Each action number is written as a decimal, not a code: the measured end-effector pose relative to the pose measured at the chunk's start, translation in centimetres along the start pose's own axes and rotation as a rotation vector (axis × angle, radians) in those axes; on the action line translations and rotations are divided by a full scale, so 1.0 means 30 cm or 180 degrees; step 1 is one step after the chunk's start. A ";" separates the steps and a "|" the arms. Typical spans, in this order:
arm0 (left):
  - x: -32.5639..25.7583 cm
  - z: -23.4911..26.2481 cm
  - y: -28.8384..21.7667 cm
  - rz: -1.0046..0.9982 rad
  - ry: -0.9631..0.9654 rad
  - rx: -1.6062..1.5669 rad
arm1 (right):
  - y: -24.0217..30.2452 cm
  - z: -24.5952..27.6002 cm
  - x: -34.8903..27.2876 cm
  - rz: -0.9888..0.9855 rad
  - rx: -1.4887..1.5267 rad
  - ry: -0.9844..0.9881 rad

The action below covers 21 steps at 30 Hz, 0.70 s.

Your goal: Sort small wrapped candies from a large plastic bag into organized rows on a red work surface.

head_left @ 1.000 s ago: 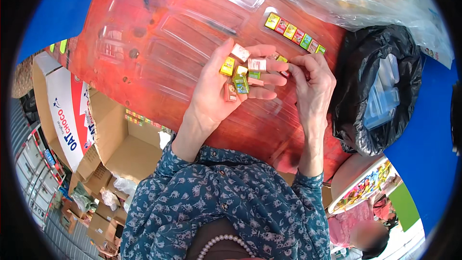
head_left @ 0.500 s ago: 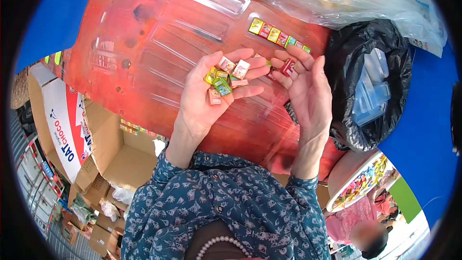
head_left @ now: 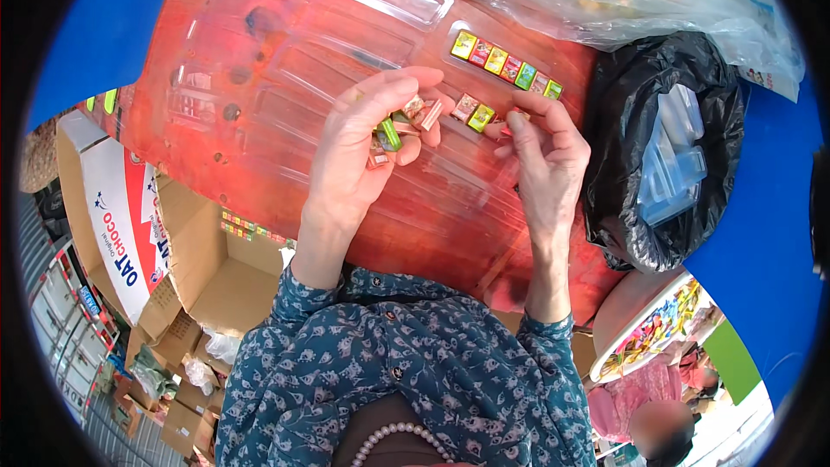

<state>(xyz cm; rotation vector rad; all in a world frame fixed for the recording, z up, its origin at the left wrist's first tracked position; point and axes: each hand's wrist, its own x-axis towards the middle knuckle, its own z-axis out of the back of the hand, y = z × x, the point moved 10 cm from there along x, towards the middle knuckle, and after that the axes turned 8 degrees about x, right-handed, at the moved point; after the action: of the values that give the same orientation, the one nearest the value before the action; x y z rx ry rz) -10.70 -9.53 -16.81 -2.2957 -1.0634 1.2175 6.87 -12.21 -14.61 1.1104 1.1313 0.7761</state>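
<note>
Boxes (head_left: pixel 511 67) in tray (head_left: pixel 457 27) left of bag (head_left: pixel 616 164)

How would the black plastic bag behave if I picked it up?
The black plastic bag would probably sag, since its sides are creased. It may be light for its size, as the see-through plastic pieces inside look thin. Those lie jumbled, so they could shift if it tilts.

beat-up red table (head_left: pixel 424 251), big blue surface (head_left: pixel 774 233) right of it, another blue patch (head_left: pixel 104 26) left of it, green panel (head_left: pixel 733 361) plus blown-out glare (head_left: pixel 726 424) past the table's near-right corner
</note>
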 end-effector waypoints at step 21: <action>0.001 0.083 -0.073 -0.0580 -0.0604 0.0782 | 0.089 -0.212 0.022 0.1362 -0.1067 -0.0105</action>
<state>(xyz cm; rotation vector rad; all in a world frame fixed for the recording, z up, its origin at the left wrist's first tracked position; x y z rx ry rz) -13.73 -8.18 -16.99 -1.8873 -1.0911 1.4246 1.08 -9.03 -12.50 1.0839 0.7046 1.2267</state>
